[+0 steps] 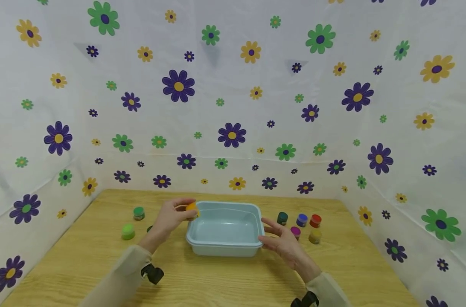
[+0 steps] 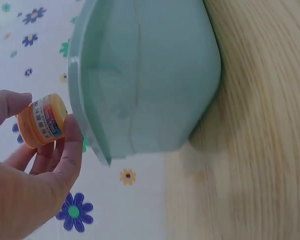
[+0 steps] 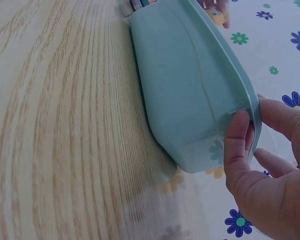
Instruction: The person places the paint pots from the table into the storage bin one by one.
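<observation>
A pale blue plastic basin (image 1: 225, 244) sits on the wooden table, its inside bare in the head view. At its left end my left hand (image 1: 167, 221) pinches a small orange paint jar (image 2: 42, 122) between thumb and fingers, level with the rim. The jar lies tilted, and its printed label shows in the left wrist view. My right hand (image 1: 284, 245) grips the basin's right end. In the right wrist view its fingers (image 3: 238, 145) lie on both sides of the basin's rim.
Left of the basin stand a green jar (image 1: 138, 213) and a light green jar (image 1: 128, 231); another dark one is mostly behind my left wrist. On the right are dark green (image 1: 282, 218), blue (image 1: 302, 220), red (image 1: 315, 220), magenta (image 1: 295, 232) and yellow (image 1: 315, 236) jars. Flowered cloth (image 1: 233, 106) surrounds the table.
</observation>
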Motion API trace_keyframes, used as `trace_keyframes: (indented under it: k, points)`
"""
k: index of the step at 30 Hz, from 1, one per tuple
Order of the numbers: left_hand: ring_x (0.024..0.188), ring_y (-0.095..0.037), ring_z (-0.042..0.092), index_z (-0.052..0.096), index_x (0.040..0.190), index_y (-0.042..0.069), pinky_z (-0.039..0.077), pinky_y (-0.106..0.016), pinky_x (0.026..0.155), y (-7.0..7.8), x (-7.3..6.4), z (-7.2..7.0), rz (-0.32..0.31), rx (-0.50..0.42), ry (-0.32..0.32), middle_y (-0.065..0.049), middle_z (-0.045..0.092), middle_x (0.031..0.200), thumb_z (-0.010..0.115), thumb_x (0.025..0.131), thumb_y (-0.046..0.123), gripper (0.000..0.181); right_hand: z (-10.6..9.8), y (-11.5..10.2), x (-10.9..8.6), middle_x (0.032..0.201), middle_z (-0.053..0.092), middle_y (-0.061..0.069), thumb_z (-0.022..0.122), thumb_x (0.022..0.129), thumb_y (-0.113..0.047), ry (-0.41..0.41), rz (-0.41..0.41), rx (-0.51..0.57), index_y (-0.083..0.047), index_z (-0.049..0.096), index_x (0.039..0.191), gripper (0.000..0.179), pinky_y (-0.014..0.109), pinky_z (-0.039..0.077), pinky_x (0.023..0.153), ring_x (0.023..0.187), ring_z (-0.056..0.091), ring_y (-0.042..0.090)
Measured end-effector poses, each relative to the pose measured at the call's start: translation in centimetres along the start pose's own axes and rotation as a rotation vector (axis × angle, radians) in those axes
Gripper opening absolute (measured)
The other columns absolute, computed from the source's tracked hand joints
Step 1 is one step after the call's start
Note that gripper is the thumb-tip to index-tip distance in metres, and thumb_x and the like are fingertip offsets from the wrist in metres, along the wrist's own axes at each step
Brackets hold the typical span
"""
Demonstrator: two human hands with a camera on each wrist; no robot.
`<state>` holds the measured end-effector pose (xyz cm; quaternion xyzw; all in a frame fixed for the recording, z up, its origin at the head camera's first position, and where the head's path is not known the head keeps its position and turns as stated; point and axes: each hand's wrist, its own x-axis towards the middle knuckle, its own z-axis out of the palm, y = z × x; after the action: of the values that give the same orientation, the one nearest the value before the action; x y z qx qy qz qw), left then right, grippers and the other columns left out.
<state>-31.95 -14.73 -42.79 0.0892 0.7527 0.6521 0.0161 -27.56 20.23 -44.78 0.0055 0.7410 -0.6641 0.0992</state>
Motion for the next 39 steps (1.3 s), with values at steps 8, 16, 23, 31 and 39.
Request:
trace_keyframes:
  k: [8,16,23,31,39]
  points:
    - [0.099,-0.02,0.063,0.061,0.129,0.001,0.057,-0.029,0.086,0.7,0.4,2.3,-0.009,0.06,0.022,-0.015,0.063,0.122,0.076,0.085,0.013,0.047,0.1,-0.1,-0.1,0.14,0.049,0.024,0.072,0.088,-0.009,0.022,0.004,-0.014,-0.014,0.048,0.145,0.063,0.036,0.059,0.086,0.103,0.063,0.024]
    - [0.098,-0.02,0.064,0.065,0.126,0.006,0.057,-0.031,0.084,0.6,0.9,4.2,0.006,0.111,0.057,-0.01,0.067,0.116,0.079,0.082,0.013,0.047,0.3,0.0,-0.2,0.14,0.049,0.025,0.071,0.089,-0.007,0.019,0.01,-0.001,-0.013,0.047,0.146,0.062,0.035,0.059,0.085,0.103,0.063,0.024]
    - [0.094,-0.018,0.065,0.068,0.119,0.008,0.058,-0.033,0.084,0.4,1.2,6.1,0.02,0.141,0.048,-0.006,0.07,0.109,0.08,0.081,0.011,0.04,0.2,0.1,-0.1,0.138,0.048,0.025,0.072,0.088,-0.008,0.024,0.01,0.016,-0.013,0.048,0.145,0.063,0.034,0.059,0.084,0.098,0.063,0.023]
    - [0.094,-0.02,0.064,0.069,0.113,0.004,0.058,-0.032,0.082,0.6,1.8,7.9,-0.011,0.203,0.044,-0.009,0.068,0.107,0.08,0.081,0.011,0.035,0.1,0.0,0.0,0.137,0.047,0.025,0.075,0.086,-0.01,0.015,0.002,0.027,-0.013,0.047,0.145,0.066,0.034,0.059,0.085,0.098,0.062,0.022]
    - [0.092,-0.02,0.063,0.068,0.117,0.003,0.058,-0.032,0.083,0.3,2.2,9.5,-0.032,0.15,-0.021,-0.011,0.068,0.105,0.079,0.08,0.004,0.038,0.2,0.1,0.0,0.136,0.047,0.025,0.074,0.087,-0.01,0.006,-0.002,0.025,-0.012,0.046,0.146,0.065,0.034,0.059,0.086,0.1,0.061,0.023]
